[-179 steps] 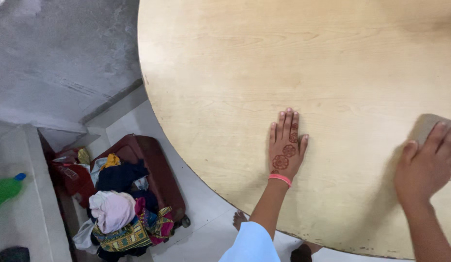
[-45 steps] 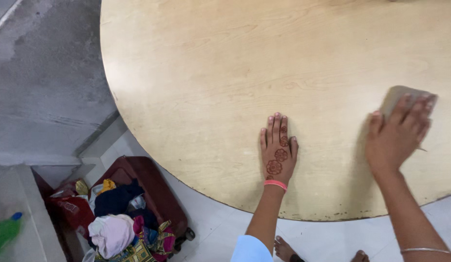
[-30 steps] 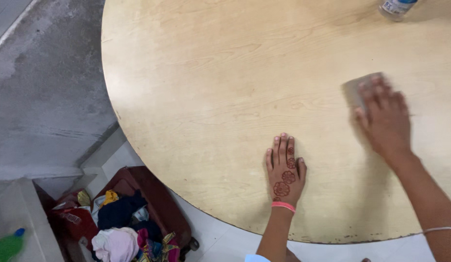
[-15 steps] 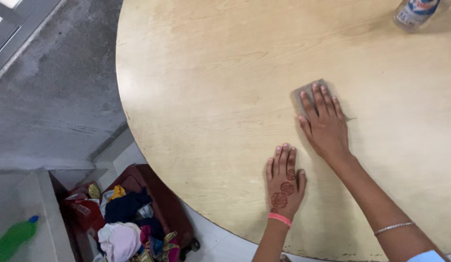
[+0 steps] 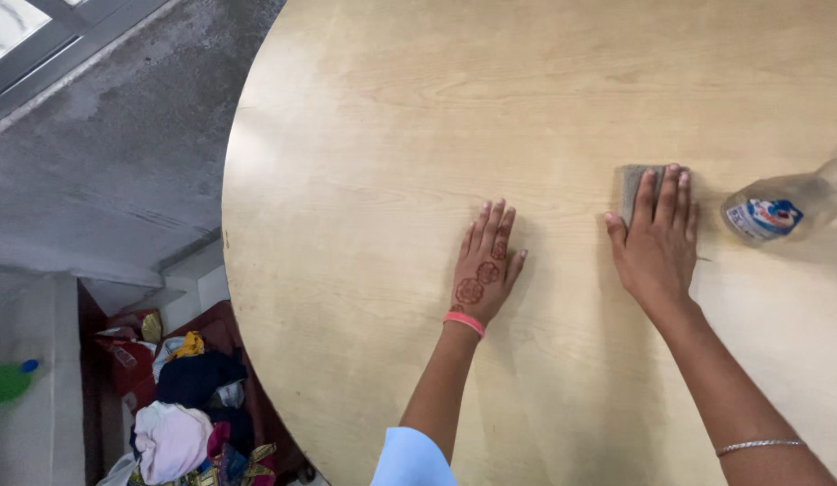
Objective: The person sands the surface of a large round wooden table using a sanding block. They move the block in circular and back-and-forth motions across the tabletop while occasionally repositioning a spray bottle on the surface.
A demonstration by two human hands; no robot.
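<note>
My left hand (image 5: 484, 266) lies flat, palm down and fingers spread, on the round light-wood table (image 5: 373, 153); it has henna patterns on its back and a pink band at the wrist. My right hand (image 5: 657, 241) presses a small grey-brown pad (image 5: 631, 180) against the tabletop, fingers laid over it so only its far left corner shows. A clear plastic bottle (image 5: 783, 209) with a coloured label lies on its side just right of that hand.
Below the table's left edge, an open dark-red suitcase (image 5: 198, 405) full of mixed clothes sits on the floor. A green bottle with a blue cap (image 5: 6, 382) is at the far left. A grey concrete ledge (image 5: 103, 162) runs along the upper left.
My right hand has slid the pad across the tabletop from the right edge toward the middle. The view has shifted, bringing the bottle beside that hand. My left hand stays flat on the table.
</note>
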